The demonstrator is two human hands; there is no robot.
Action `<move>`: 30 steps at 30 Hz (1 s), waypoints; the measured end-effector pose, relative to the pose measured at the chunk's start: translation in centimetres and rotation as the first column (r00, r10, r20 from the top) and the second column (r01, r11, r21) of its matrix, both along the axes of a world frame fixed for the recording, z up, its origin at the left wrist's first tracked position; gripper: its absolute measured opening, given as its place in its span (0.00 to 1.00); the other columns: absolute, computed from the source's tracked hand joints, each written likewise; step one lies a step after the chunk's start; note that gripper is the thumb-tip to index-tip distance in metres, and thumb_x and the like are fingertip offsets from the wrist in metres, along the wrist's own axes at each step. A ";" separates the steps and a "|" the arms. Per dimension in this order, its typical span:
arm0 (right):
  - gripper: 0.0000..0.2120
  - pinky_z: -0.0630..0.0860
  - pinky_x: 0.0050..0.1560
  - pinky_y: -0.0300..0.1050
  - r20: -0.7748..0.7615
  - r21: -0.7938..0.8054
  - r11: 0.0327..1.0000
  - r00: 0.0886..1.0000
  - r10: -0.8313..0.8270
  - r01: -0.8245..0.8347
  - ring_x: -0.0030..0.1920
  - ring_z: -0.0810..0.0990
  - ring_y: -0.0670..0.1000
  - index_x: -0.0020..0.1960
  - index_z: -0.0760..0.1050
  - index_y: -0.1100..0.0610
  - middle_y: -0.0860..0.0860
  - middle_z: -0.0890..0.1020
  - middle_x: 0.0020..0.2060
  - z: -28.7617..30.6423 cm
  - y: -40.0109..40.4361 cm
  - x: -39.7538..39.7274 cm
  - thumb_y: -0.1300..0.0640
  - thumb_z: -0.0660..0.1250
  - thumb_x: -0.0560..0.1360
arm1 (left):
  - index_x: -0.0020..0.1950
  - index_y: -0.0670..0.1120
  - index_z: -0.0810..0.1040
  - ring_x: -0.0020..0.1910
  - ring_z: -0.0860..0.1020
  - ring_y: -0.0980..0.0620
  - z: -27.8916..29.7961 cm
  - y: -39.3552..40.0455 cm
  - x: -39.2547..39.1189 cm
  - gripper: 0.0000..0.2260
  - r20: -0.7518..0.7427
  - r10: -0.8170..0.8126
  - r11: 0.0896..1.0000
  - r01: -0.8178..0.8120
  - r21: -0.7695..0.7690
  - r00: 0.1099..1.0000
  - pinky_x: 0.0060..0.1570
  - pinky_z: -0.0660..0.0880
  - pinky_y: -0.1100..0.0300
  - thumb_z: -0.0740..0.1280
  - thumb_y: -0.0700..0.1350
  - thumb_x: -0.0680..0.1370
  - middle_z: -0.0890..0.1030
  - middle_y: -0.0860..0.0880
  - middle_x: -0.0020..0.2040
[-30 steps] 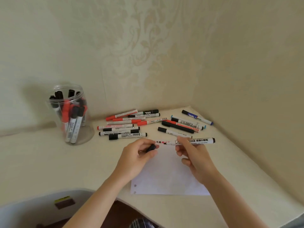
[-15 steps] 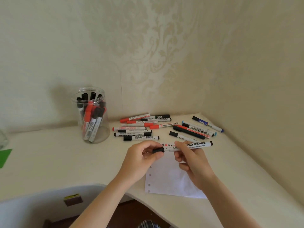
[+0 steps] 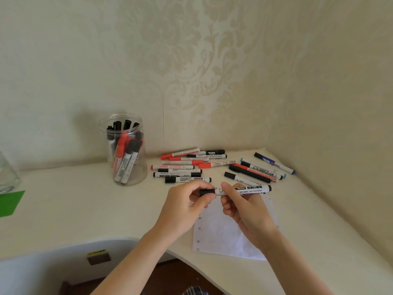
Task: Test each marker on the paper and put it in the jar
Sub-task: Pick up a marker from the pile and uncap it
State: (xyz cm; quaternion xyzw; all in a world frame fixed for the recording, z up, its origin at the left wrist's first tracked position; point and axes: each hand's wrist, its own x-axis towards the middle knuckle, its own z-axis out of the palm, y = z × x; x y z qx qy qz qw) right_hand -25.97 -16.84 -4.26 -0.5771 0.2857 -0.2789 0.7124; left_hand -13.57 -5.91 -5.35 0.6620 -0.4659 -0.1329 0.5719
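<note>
both hands up over the desk [image 3: 63, 209], sharing one white-barrel black marker [image 3: 244, 189] held roughly level, just above the far edge of the paper [image 3: 221, 233]. left hand [image 3: 185, 207] pinches the black cap [image 3: 206, 192] at the marker's left end between thumb and curled fingers. right hand [image 3: 246, 209] grips the barrel just right of the cap, thumb on top, fingers curled under. cap sits flush against the barrel, no tip showing. black end plug of the marker points right, past the right hand.

paper is a white punched sheet, holes along its left edge, lying flat near the front edge of the desk, partly under the hands. can't make out any marks on it.

clear plastic jar [image 3: 123, 150] stands upright to the left, near the wall [image 3: 191, 60], well apart from the hands. it holds a bunch of markers leaning inside, black caps and some red ones, caps up.

loose markers [image 3: 182, 167] lie flat on the desk between jar and corner: a left cluster of red and black ones lying mostly parallel, closest one a black marker with a barcode label [image 3: 188, 179] just beyond the left hand. a second cluster [image 3: 255, 169] further right, angled, includes black, red and a blue-capped marker [image 3: 274, 163] nearest the side wall.

far left edge: part of a clear glass container [image 3: 7, 173] and a green sheet [image 3: 9, 202] on the desk. below the desk cutout, a small brown block with a yellow-green top [image 3: 98, 255].
</note>
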 end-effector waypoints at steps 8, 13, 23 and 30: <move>0.11 0.76 0.33 0.40 0.044 0.114 0.993 0.999 0.002 -0.007 0.31 0.75 0.50 0.41 0.82 0.64 0.55 0.78 0.31 0.0 0.6 0.6 0.56 0.71 0.76 | 0.52 0.48 0.83 0.41 0.82 0.58 0.2 0.0 0.4 0.08 0.203 0.051 0.998 -0.041 -0.053 0.978 0.45 0.80 0.59 0.73 0.41 0.74 0.84 0.56 0.44; 0.11 0.74 0.32 0.39 0.076 0.189 0.980 0.996 0.047 -0.061 0.30 0.73 0.49 0.39 0.81 0.62 0.55 0.76 0.31 0.0 0.6 0.8 0.55 0.71 0.75 | 0.51 0.48 0.83 0.44 0.83 0.56 0.1 0.1 0.9 0.08 0.170 0.017 0.998 -0.007 -0.056 0.985 0.47 0.80 0.60 0.74 0.42 0.73 0.84 0.55 0.44; 0.13 0.73 0.33 0.37 0.130 0.231 0.947 0.972 0.197 -0.223 0.34 0.73 0.46 0.47 0.81 0.60 0.51 0.76 0.35 0.3 0.5 3.5 0.52 0.76 0.68 | 0.59 0.39 0.80 0.57 0.81 0.46 0.2 0.2 1.1 0.11 -0.732 -0.202 0.965 0.005 -0.262 0.650 0.59 0.75 0.55 0.69 0.37 0.76 0.83 0.40 0.55; 0.12 0.79 0.41 0.36 -0.311 -0.296 0.948 0.950 0.019 -0.116 0.39 0.82 0.45 0.56 0.80 0.51 0.47 0.84 0.46 -1.0 -1.2 5.0 0.58 0.75 0.74 | 0.52 0.38 0.78 0.53 0.83 0.48 4.1 3.5 5.8 0.06 -0.609 0.025 0.922 -0.254 -0.293 0.793 0.55 0.80 0.55 0.69 0.36 0.75 0.84 0.42 0.50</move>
